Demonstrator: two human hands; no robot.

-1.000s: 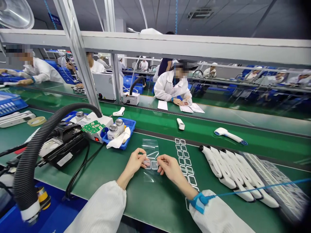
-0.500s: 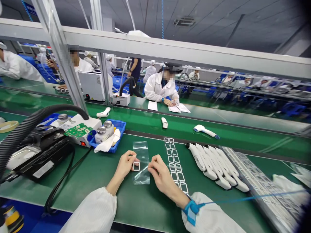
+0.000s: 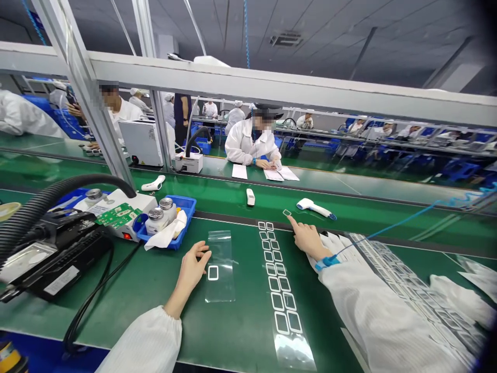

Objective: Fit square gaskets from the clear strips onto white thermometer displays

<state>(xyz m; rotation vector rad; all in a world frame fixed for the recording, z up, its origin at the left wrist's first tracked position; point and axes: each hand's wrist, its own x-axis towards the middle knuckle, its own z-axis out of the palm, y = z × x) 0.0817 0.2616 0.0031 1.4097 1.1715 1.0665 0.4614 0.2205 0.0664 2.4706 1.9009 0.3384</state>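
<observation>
Resting left hand (image 3: 190,272) open beside clear film (image 3: 219,267), right hand (image 3: 308,241) empty near small frame (image 3: 287,212)

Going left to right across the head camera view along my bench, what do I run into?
Black bench unit, blue tray of bottles, left hand, clear plastic sleeve, strip of white rectangular frames, right hand.
</observation>
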